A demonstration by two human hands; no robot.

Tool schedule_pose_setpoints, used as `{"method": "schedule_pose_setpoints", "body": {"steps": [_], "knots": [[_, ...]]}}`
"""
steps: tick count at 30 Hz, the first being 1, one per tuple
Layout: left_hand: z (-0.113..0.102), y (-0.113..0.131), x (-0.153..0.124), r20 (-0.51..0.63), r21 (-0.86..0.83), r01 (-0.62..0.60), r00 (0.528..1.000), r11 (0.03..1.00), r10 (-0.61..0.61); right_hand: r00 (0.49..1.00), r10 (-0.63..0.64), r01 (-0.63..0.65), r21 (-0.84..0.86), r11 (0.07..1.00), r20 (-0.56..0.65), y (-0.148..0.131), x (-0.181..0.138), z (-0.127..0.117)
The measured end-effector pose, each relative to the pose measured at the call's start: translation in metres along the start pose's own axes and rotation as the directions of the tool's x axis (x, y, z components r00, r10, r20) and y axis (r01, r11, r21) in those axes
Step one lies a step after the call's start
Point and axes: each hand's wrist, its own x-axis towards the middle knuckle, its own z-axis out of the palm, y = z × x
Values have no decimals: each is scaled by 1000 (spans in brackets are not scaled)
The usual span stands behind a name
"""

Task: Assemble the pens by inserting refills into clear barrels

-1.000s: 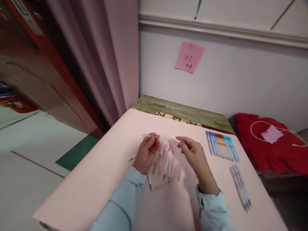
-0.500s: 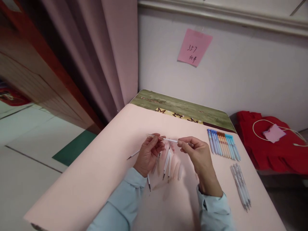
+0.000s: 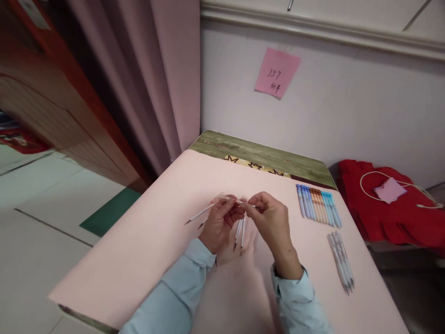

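My left hand [image 3: 219,222] is closed on a clear pen barrel [image 3: 222,197], its fingertips pinching it above the table. In my right hand [image 3: 273,222], thumb and forefinger pinch a thin pen refill [image 3: 256,207], whose dark tip sticks out to the right. Both hands' fingertips nearly meet, and the refill lines up with the barrel. How deep it sits inside is hidden by my fingers. Several white refills [image 3: 238,234] with dark tips lie below and between my hands. Another loose refill [image 3: 199,214] rests to the left of my left hand.
At the right of the pink-covered table [image 3: 149,246] lies a row of blue, brown and turquoise pens [image 3: 317,205]. Nearer me is a bunch of clear pens [image 3: 340,262]. A red cloth [image 3: 351,204] with a white cable is beyond the right edge; a wall [image 3: 330,111] stands behind.
My right hand has moved left, close to my left hand. The white length of refill that showed between the hands is now mostly out of sight.
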Motion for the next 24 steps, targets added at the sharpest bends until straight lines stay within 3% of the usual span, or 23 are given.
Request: {"method": "schedule_pose_setpoints", "body": {"steps": [4, 7, 9, 12, 14, 17, 20, 22, 24], "knots": [[2, 3, -1, -60, -30, 9, 998, 1000, -11, 998, -57, 57, -94, 994, 4, -4, 0, -11], [0, 17, 3, -174, -94, -20, 985, 995, 3, 994, -52, 42, -103, 994, -98, 4, -1, -36], [-2, 29, 7, -238, -169, -74, 971, 983, 32, 991, -5, -27, -240, 970, -133, 19, -3, -57], [-6, 40, 13, -291, -229, -143, 954, 963, 72, 981, 132, -193, -615, 765, -143, 48, -4, -88], [-8, 41, 15, -307, -217, -160, 948, 963, 89, 961, 244, -260, -734, 627, -131, 64, -1, -101], [-10, 36, 17, -311, -175, -152, 946, 973, 92, 907, 418, -238, -767, 596, 44, 77, 5, -102], [-12, 32, 18, -297, -145, -133, 951, 980, 85, 842, 511, -187, -794, 578, 174, 76, 11, -88], [-12, 31, 18, -279, -129, -119, 957, 984, 79, 853, 492, -166, -803, 573, 175, 73, 12, -78], [-12, 30, 17, -258, -113, -101, 964, 988, 69, 908, 398, -153, -780, 607, 131, 71, 13, -71]]}}
